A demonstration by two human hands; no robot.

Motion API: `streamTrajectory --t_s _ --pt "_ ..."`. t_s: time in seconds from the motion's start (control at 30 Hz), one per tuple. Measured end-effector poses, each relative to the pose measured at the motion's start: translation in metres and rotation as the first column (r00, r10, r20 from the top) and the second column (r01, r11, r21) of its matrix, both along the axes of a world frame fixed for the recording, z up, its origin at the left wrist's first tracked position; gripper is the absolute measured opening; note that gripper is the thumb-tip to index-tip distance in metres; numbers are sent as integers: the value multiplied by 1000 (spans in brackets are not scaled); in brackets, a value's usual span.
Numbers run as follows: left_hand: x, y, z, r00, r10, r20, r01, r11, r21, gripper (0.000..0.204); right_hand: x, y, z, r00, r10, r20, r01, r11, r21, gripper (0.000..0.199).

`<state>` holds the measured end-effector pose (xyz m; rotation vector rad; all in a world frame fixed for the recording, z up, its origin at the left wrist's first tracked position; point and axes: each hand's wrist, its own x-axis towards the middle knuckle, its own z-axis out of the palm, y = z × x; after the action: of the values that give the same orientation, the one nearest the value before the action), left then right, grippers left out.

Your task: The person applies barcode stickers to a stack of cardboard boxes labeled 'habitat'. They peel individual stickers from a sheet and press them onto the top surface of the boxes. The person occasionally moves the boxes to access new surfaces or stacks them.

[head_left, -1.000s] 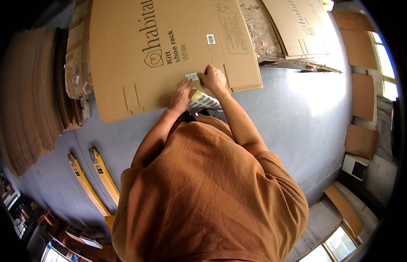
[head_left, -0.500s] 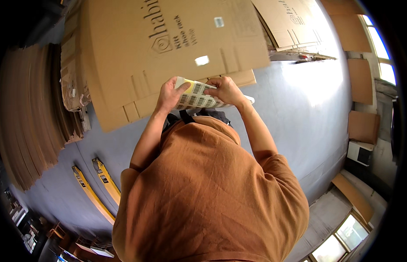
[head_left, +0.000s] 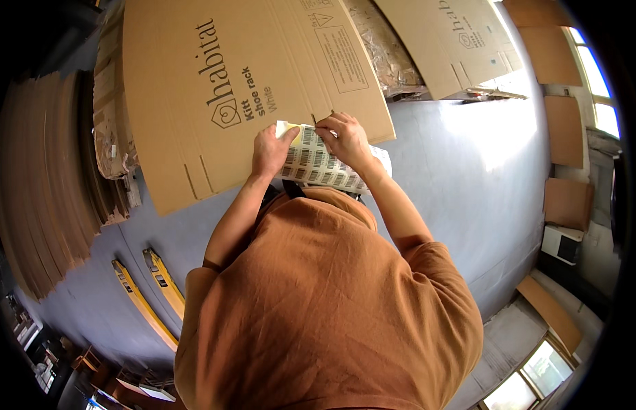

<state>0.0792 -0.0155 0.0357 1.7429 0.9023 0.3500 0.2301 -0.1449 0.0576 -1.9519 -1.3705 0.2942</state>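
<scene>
In front of my body I hold a sheet of barcode labels (head_left: 316,158), printed in rows on white, with a bare yellowish patch at its upper left corner. My left hand (head_left: 270,152) is closed on that corner, thumb on top. My right hand (head_left: 345,140) pinches at a label by the sheet's upper edge; its fingers hide whether the label is lifted. Just beyond both hands lies a large flat brown cardboard carton (head_left: 291,61) with dark printing and several slots along its edges.
Another flat carton (head_left: 448,48) rests on a wrapped stack at the far right. Tall stacked cardboard (head_left: 48,178) stands at the left. Two yellow forks (head_left: 146,301) lie on the grey floor (head_left: 454,198) at lower left. Cardboard pieces (head_left: 564,130) lean along the right wall.
My right hand has shifted slightly left and up to the sheet's upper edge, fingers now pinched. The carton ahead looks shifted, showing a printed box where two white labels were in view.
</scene>
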Motion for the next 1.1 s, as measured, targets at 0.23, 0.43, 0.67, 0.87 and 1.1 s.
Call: streamTrajectory --t_s 0.23,0.43,0.67,0.87,1.1 --pt "17 0 1 999 34 -11 -34 999 -12 34 26 13 -9 980 25 -195 -33 999 -35 11" --pt "40 7 -15 962 166 -217 -210 957 -201 33 51 28 -1 963 142 -230 -145 989 5 9" --pt "45 8 -68 985 78 -156 -43 975 217 38 140 103 -25 889 34 -456 -146 967 -211 12" --pt "74 8 -72 983 -165 -83 184 901 393 27 165 147 -78 893 69 -444 -285 851 -440 9" --pt "99 24 -71 953 -265 -147 300 758 579 27 165 154 -86 922 84 -379 -280 821 -498 10"
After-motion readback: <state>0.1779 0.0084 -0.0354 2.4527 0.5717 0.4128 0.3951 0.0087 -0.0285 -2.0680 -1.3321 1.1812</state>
